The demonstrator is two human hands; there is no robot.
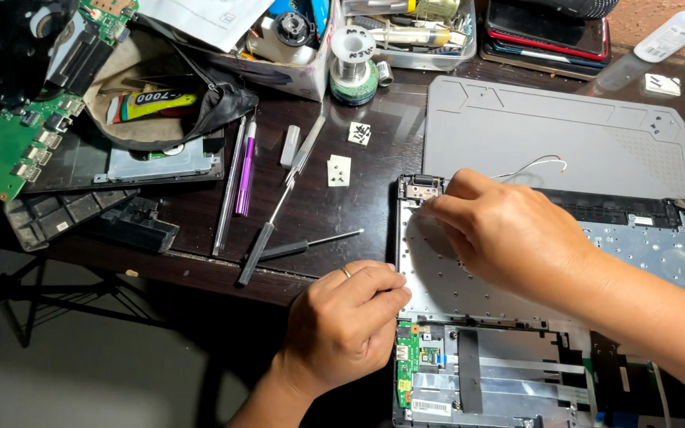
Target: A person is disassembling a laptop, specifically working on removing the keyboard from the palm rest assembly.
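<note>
Hands, left (346, 321) and right (509, 234), each grip narrow, press opened laptop (469, 277) on cluttered dark desk (319, 206).

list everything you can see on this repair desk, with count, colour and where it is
Opened laptop chassis: one, silver and black, front right
Work mat: one, grey, back right
Screwdrivers: two, black-handled, desk centre
Purple pen tool: one, centre left
Green circuit boards: two, far left
Solder spool: one, silver wire, back centre
Glue bottle: one, white, orange cap, back right
Left hand: ringed, on chassis left edge
Right hand: fingertips near top-left hinge
</note>
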